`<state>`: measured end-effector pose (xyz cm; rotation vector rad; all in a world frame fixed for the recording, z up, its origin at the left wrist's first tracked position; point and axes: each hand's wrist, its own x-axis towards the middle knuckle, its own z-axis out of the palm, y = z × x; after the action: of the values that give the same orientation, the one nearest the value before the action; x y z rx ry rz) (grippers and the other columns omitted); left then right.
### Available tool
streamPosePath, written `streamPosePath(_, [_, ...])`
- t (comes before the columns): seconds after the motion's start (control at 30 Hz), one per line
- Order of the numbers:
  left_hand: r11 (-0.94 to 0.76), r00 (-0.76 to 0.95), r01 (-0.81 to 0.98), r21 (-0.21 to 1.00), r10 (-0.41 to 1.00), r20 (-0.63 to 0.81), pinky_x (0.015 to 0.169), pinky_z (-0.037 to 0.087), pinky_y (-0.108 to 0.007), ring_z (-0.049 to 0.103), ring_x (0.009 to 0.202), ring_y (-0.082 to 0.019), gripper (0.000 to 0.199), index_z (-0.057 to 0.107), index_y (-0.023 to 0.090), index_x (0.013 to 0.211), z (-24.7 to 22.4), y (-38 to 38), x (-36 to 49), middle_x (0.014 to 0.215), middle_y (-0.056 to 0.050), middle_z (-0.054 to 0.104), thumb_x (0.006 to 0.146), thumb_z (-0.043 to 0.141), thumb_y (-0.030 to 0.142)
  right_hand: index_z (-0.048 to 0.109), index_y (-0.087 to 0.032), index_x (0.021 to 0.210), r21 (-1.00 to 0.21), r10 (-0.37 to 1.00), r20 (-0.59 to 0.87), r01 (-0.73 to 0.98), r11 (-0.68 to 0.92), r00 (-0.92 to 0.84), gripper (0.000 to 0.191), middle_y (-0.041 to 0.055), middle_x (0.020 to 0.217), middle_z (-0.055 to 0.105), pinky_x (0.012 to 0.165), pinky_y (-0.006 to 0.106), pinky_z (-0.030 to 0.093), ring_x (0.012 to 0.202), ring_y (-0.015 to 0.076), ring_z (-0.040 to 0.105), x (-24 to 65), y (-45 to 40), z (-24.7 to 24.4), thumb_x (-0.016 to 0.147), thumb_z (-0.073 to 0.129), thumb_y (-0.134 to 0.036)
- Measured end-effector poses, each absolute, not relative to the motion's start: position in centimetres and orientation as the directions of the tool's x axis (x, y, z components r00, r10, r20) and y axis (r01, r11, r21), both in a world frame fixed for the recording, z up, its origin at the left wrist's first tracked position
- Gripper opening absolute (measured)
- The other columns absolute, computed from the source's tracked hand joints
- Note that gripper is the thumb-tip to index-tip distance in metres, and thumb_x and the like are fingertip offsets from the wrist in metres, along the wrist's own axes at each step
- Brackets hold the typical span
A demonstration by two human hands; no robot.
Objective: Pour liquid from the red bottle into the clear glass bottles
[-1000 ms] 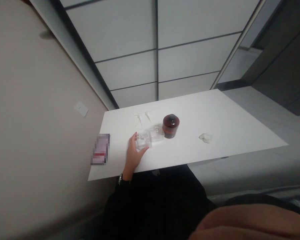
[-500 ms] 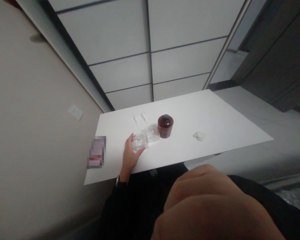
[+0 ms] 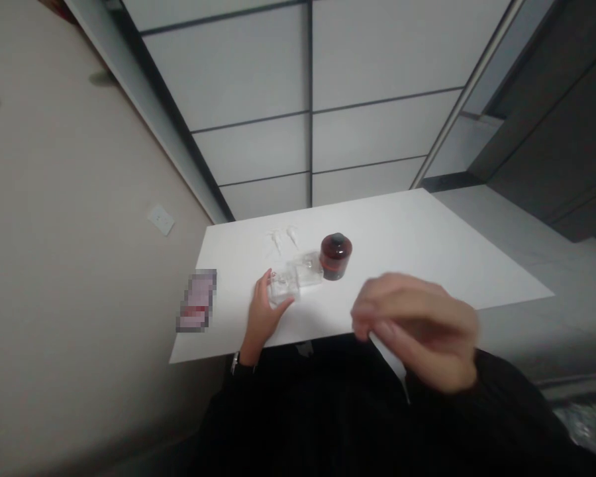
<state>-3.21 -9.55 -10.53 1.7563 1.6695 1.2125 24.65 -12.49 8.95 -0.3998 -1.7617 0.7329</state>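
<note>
My left hand [image 3: 264,311] has its thumb and fingers round a clear square container [image 3: 284,285] standing on the white table. A second clear container [image 3: 310,270] stands just right of it, beside a dark brown bottle [image 3: 336,257] with a black cap. My right hand [image 3: 420,331], raised near the camera and slightly blurred, is closed on a white tapered piece with a thin stem [image 3: 390,356] pointing down. Behind the containers lie two white pump heads [image 3: 277,242], their details too small to make out.
A pixelated pink-purple flat item [image 3: 197,300] lies at the left end of the white table [image 3: 392,225]. A wall with a socket [image 3: 161,219] is on the left; white panelled doors [image 3: 258,146] rise behind the table.
My right hand has moved up and forward from close under the camera, and the white piece in it now shows. It covers the spot where a crumpled whitish item lay. The left hand keeps its place.
</note>
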Motion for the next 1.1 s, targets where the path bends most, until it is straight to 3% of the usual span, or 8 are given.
streamPosePath(0.1, [-0.175,-0.112,0.581,0.795,0.95,0.292,0.123,0.042,-0.056,0.056,0.142,-0.034,0.082,0.041,0.023,0.154,-10.5,-10.2,-3.2,0.15,-0.016,0.055,0.084,0.082,0.037,0.075,-0.032,0.115,-0.741,0.746,0.648,0.098,0.664,-0.152,0.021,0.0039,0.109,0.076,0.094,0.041,0.061,0.104,0.0214,0.072,25.3,-6.4,4.1,0.098,0.065,-0.024])
streamPosePath(0.17, [-0.167,-0.119,0.572,0.803,0.952,0.283,0.123,0.042,-0.055,0.057,0.141,-0.033,0.08,0.043,0.023,0.151,-10.4,-10.6,-3.1,0.149,-0.015,0.057,0.082,0.083,0.035,0.064,-0.03,0.136,-0.804,0.842,0.532,0.258,0.536,-0.089,0.047,0.0112,0.14,0.065,0.114,0.056,0.05,0.133,0.0302,0.062,26.0,-3.0,0.3,0.091,0.075,-0.037])
streamPosePath(0.27, [-0.12,-0.15,0.578,0.807,0.957,0.25,0.12,0.046,-0.054,0.06,0.137,-0.033,0.08,0.047,0.024,0.147,-10.0,-11.3,-2.6,0.146,-0.013,0.06,0.078,0.086,0.033,0.04,-0.026,0.157,-0.863,0.922,0.349,0.327,0.386,-0.168,0.095,0.0191,0.158,0.051,0.124,0.063,0.037,0.147,0.037,0.051,26.6,0.0,-4.3,0.077,0.086,-0.048])
streamPosePath(0.37, [-0.067,-0.183,0.61,0.79,0.958,0.222,0.117,0.049,-0.052,0.063,0.133,-0.032,0.078,0.049,0.025,0.144,-9.4,-12.1,-2.0,0.143,-0.011,0.063,0.076,0.088,0.031,0.033,-0.024,0.162,-0.876,0.945,0.242,0.369,0.31,-0.22,0.109,0.0202,0.157,0.053,0.125,0.06,0.036,0.148,0.0377,0.051,26.3,0.8,-6.2,0.071,0.089,-0.048])
streamPosePath(0.63, [-0.045,-0.151,0.634,0.772,0.972,0.181,0.113,0.051,-0.051,0.065,0.129,-0.032,0.079,0.05,0.025,0.138,-8.5,-14.6,0.4,0.136,-0.009,0.066,0.071,0.091,0.026,0.06,-0.021,0.136,-0.867,0.941,0.252,0.38,0.324,-0.226,0.072,0.0134,0.128,0.074,0.109,0.054,0.051,0.119,0.0333,0.07,25.6,0.8,-5.9,0.073,0.087,-0.044])
streamPosePath(0.8, [-0.086,-0.09,0.65,0.755,0.978,0.189,0.111,0.054,-0.052,0.065,0.129,-0.033,0.08,0.048,0.026,0.142,-8.3,-13.9,2.4,0.135,-0.011,0.066,0.074,0.091,0.027,0.06,-0.02,0.132,-0.863,0.937,0.275,0.376,0.339,-0.213,0.072,0.0132,0.128,0.073,0.108,0.054,0.051,0.118,0.0327,0.069,26.0,0.5,-5.9,0.071,0.089,-0.044])
streamPosePath(1.0, [-0.21,-0.115,0.72,0.662,0.904,0.411,0.122,0.042,-0.064,0.046,0.149,-0.041,0.102,0.03,0.025,0.158,-8.0,-14.3,2.4,0.157,-0.02,0.046,0.077,0.091,0.031,0.059,-0.022,0.135,-0.88,0.937,0.293,0.33,0.343,-0.193,0.075,0.014,0.134,0.07,0.112,0.053,0.051,0.124,0.032,0.068,28.0,-1.8,-5.6,0.071,0.091,-0.044])
streamPosePath(1.1, [-0.332,-0.024,0.724,0.605,0.864,0.504,0.123,0.043,-0.06,0.046,0.15,-0.036,0.079,0.031,0.029,0.161,-5.2,-14.6,2.7,0.159,-0.017,0.047,0.095,0.074,0.034,0.058,-0.023,0.137,-0.879,0.93,0.302,0.317,0.356,-0.208,0.078,0.0143,0.138,0.068,0.113,0.053,0.052,0.128,0.0329,0.067,29.3,-3.4,-5.2,0.07,0.092,-0.046])
